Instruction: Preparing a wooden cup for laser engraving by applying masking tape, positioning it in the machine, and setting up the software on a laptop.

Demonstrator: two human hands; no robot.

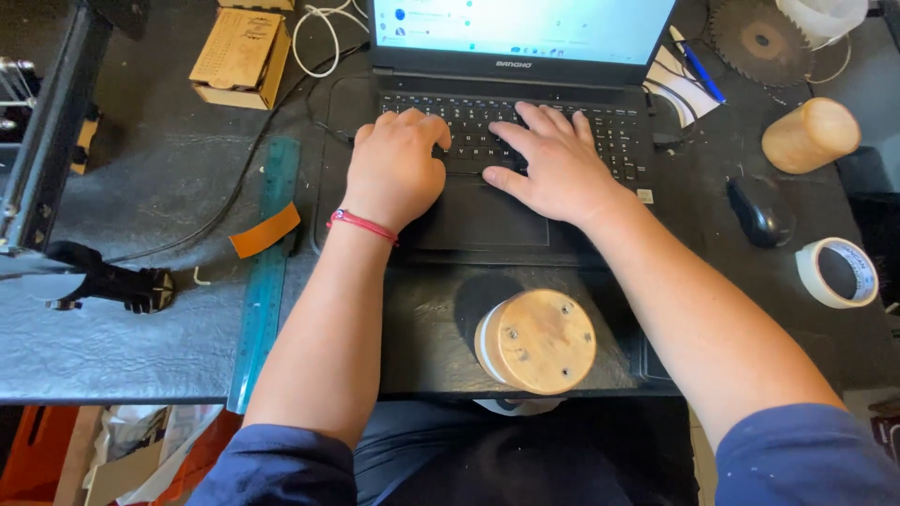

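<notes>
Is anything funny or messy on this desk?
Yes. A round wooden disc on a white cylinder sits at the desk's front edge, partly overhanging it. A saw blade lies beside the laptop, where both hands, left hand and right hand, rest on keys.

Black laptop [497,141] is sitting open at 12 o'clock on the desk, screen lit up, keyboard facing the person.
</notes>
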